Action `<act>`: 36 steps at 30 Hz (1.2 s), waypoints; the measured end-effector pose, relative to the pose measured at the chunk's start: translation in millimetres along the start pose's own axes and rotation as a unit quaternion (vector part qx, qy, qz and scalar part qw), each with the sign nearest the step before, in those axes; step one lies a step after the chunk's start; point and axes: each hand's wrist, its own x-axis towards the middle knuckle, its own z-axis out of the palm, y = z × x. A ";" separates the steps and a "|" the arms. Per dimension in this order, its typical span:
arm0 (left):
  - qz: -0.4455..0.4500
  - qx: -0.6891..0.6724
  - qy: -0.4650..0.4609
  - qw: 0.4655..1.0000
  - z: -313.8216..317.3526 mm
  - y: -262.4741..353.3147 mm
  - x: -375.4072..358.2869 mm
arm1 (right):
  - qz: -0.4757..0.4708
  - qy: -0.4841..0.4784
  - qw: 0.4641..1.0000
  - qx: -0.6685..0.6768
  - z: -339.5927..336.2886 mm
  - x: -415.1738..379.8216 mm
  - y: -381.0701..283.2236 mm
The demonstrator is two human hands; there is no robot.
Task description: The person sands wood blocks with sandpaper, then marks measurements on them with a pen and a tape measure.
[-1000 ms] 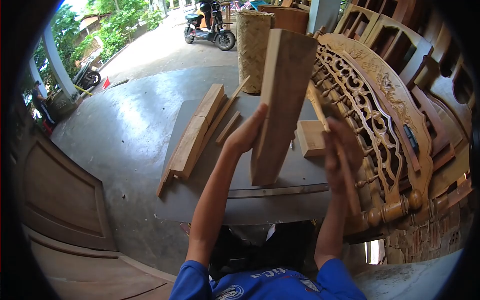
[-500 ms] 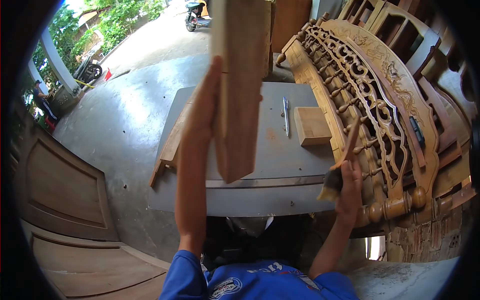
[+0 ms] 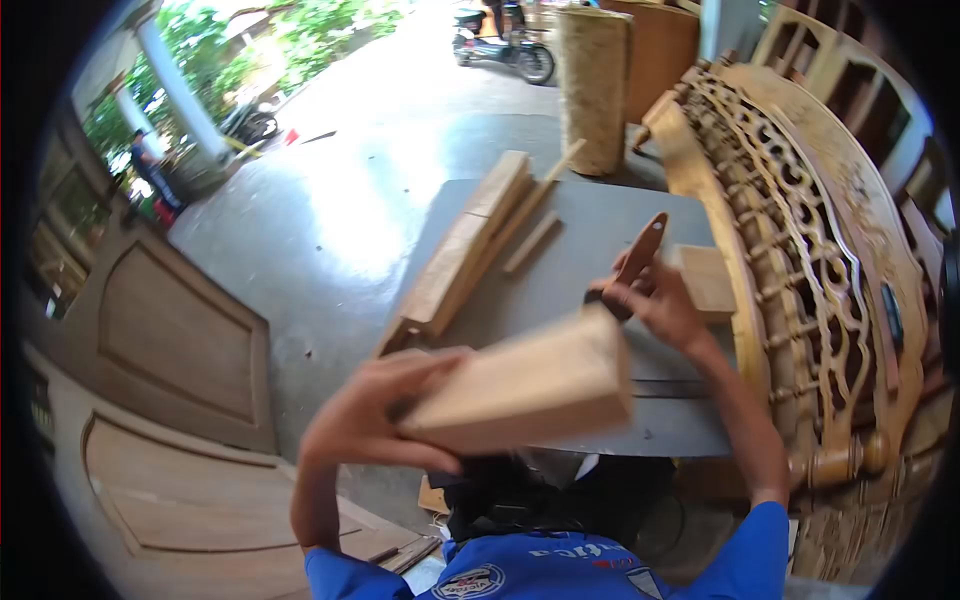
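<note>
My left hand (image 3: 375, 410) grips one end of a pale wooden block (image 3: 525, 390), which is tilted above the table's near part and blurred by motion. In my right hand (image 3: 665, 305) is a paintbrush (image 3: 641, 250), its brown handle pointing up and away. The brush head is low, beside the block's far end, and its bristles are mostly hidden behind the block. Beneath both hands is the grey table (image 3: 500, 325). Another wooden block (image 3: 708, 283) lies just right of my right hand.
Long wooden pieces (image 3: 465, 245) lie along the table's left side, with a short strip (image 3: 534, 242) beside them. A carved wooden headboard (image 3: 800, 215) leans at the right. Panelled doors (image 3: 185, 325) stand at the left. A person (image 3: 150, 170) and a motorbike (image 3: 500, 45) are farther off.
The wooden block has swung from upright to nearly level and come down closer to me. My right hand has moved inward with the paintbrush, bringing it beside the block. The view has shifted left.
</note>
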 end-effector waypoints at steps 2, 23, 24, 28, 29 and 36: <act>-0.004 0.058 -0.040 0.997 15.3 6.7 -5.8 | -0.145 0.045 0.988 -0.009 18.7 30.2 12.8; 0.065 0.242 -0.050 0.967 116.1 -13.6 12.2 | 0.206 0.055 0.976 -0.048 15.1 61.4 32.4; 0.065 0.247 -0.042 0.966 119.4 -12.7 14.9 | 0.224 0.003 0.973 -0.050 10.0 56.4 23.4; 0.068 0.254 -0.011 0.965 128.5 -10.7 30.8 | 0.333 -0.139 0.924 -0.125 0.5 47.0 10.9; 0.067 0.253 -0.002 0.965 129.7 -10.2 35.1 | 0.283 -0.166 0.935 -0.134 -4.2 38.2 8.3; 0.083 0.226 -0.007 0.971 133.5 -14.8 53.5 | 0.030 -0.231 0.948 -0.219 -35.2 -54.3 -9.7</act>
